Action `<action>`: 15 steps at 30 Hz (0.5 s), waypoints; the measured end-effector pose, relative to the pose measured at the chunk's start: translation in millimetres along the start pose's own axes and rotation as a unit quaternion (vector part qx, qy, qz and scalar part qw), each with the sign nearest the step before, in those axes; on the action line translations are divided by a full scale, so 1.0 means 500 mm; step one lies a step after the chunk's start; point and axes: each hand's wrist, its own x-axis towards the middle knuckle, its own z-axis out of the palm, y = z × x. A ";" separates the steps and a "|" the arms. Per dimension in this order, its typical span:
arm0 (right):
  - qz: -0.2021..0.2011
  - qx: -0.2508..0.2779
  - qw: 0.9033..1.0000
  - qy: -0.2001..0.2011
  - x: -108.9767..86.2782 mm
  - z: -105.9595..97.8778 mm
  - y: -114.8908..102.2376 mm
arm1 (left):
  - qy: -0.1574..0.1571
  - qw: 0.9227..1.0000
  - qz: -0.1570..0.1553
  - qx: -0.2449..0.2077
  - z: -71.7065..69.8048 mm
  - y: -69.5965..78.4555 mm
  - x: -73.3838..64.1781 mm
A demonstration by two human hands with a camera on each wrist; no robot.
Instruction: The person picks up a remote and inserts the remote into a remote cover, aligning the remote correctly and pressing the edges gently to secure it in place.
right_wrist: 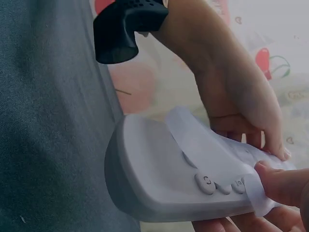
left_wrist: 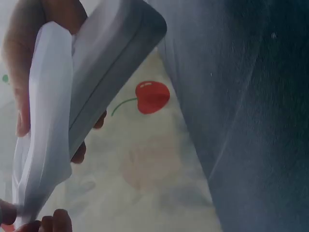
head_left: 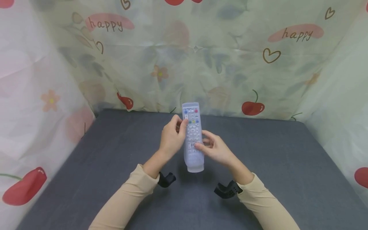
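While holding a white remote (right_wrist: pixel 157 166), partly inside a see-through cover (right_wrist: pixel 198 137), above the counter (head_left: pixel 123 156) midway between its side edges, grips with left hand (head_left: pixel 173 134) higher up, right hand (head_left: pixel 218 149) lower. Can read "happy" twice on the curtain (head_left: pixel 195 76) past the back edge; cannot make out the button print (head_left: pixel 193 130).

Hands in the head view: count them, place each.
2: the left hand at the left edge of the remote, the right hand lower, at its right edge, partly hidden behind it.
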 end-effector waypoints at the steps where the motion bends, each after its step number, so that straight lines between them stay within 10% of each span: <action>1: -0.001 0.001 1.000 0.001 -0.001 0.001 -0.001 | -0.002 1.000 0.015 0.025 0.000 0.000 0.000; 7: -0.010 0.000 1.000 0.015 -0.005 0.007 -0.003 | 0.013 0.992 0.061 0.107 0.002 0.001 0.005; 15: -0.003 0.010 0.999 0.030 -0.005 0.014 -0.001 | 0.025 0.991 0.084 0.098 0.005 -0.002 0.010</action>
